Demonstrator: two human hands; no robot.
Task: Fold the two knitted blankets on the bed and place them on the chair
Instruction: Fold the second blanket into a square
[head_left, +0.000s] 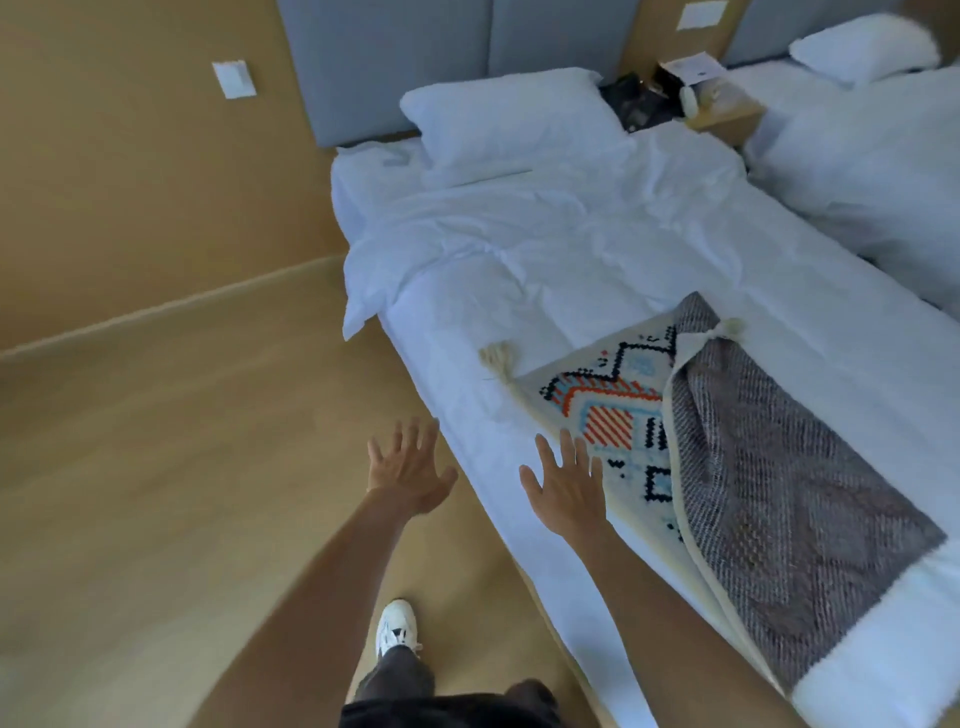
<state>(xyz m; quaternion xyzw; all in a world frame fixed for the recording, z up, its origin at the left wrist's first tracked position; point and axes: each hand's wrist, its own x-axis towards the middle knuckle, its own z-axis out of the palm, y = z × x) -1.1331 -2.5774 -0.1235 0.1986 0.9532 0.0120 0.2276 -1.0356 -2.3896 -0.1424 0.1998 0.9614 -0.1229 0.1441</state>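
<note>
A cream knitted blanket (608, 410) with orange, blue and black patterning lies on the bed (545, 260) near its foot, a tassel at its corner. Part of it is folded over, showing a grey woven underside (769, 493). A fluffy white blanket (893, 654) lies at the lower right, overlapping the grey part. My left hand (408, 470) hovers over the floor beside the bed, fingers spread, empty. My right hand (566, 486) is spread open over the patterned blanket's near edge; whether it touches is unclear. No chair is in view.
A white pillow (509, 119) and rumpled white duvet cover the bed's head end. A cluttered nightstand (722, 109) stands between this bed and a second bed (872, 156) at the right. Wooden floor (182, 467) stretches left. My white shoe (397, 626) is below.
</note>
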